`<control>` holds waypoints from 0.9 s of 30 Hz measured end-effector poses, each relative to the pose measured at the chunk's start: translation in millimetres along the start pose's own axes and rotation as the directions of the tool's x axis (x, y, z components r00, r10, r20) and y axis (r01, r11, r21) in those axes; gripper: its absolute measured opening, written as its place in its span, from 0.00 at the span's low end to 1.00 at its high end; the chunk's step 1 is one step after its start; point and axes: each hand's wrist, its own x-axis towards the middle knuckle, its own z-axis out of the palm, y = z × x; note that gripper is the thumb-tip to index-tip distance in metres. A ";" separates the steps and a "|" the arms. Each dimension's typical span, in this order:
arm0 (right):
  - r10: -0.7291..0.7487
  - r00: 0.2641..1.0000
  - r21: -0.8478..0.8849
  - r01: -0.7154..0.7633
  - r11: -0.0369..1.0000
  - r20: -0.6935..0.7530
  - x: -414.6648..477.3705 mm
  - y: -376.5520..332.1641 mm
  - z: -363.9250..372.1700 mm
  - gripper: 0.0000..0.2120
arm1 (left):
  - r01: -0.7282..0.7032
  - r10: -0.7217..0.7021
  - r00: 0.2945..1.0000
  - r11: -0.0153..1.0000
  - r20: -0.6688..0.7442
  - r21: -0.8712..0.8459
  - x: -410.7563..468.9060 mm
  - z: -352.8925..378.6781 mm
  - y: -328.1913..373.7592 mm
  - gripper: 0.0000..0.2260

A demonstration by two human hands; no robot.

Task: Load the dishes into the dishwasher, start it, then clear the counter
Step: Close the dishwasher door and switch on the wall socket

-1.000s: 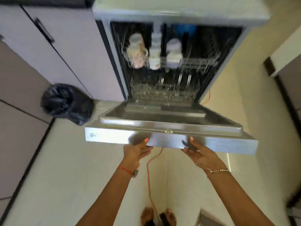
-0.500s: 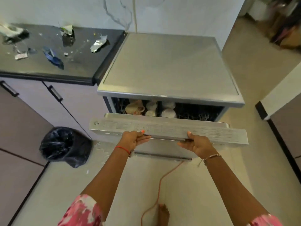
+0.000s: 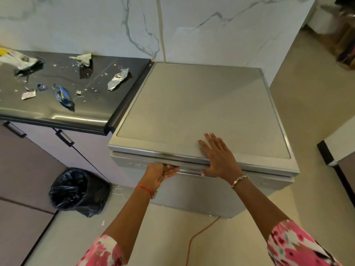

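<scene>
Centre frame, the left hand [image 3: 159, 174] curls its fingers round the top edge of the closed dishwasher door [image 3: 211, 192]. The right hand [image 3: 219, 156] lies flat, fingers spread, on the dishwasher top [image 3: 201, 104]. Left fingertips [image 3: 169, 167] are mostly hidden, and the panel markings [image 3: 134, 164] are too blurred to read.

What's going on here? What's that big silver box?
That is a dishwasher. A person's left hand grips the top edge of its door, which is up and looks shut. The right hand rests flat on the machine's top. Torn wrappers lie on the dark counter, not yet cleared.
</scene>
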 end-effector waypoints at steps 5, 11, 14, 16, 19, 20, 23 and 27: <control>-0.047 0.995 -0.041 0.051 0.998 0.083 14.0 8.1 7.9 0.53 | -0.440 0.514 0.841 0.469 0.169 0.765 -2.9 5.1 9.6 0.05; -0.059 0.995 -0.075 0.065 0.995 0.085 13.3 8.6 9.3 0.54 | -0.433 0.496 0.533 -0.537 0.686 0.724 36.2 7.3 23.3 0.52; -0.076 0.995 -0.093 0.082 0.992 0.065 13.9 8.4 12.0 0.56 | -0.391 0.347 0.681 -0.572 0.645 0.721 54.8 2.8 25.3 0.52; -0.081 0.995 -0.095 0.086 0.992 0.056 13.7 7.4 12.2 0.56 | -0.390 0.365 0.638 -0.606 0.678 0.693 54.8 0.6 24.1 0.53; -0.059 0.997 -0.105 0.063 0.992 0.041 13.6 5.6 12.1 0.53 | -0.378 0.399 0.588 -0.634 0.704 0.675 55.2 0.2 19.3 0.49; -0.057 0.998 -0.103 0.061 0.993 0.038 13.0 5.0 12.8 0.52 | -0.384 0.421 0.565 -0.627 0.710 0.678 55.1 1.2 17.8 0.48; -0.063 0.997 -0.105 0.068 0.992 0.050 15.6 1.6 10.1 0.51 | -0.381 0.439 0.537 -0.635 0.720 0.672 54.8 4.2 19.7 0.46; -0.016 0.995 -0.067 0.023 0.997 0.102 14.9 3.8 6.8 0.54 | -0.429 0.417 0.596 -0.556 0.686 0.711 53.0 5.5 17.3 0.45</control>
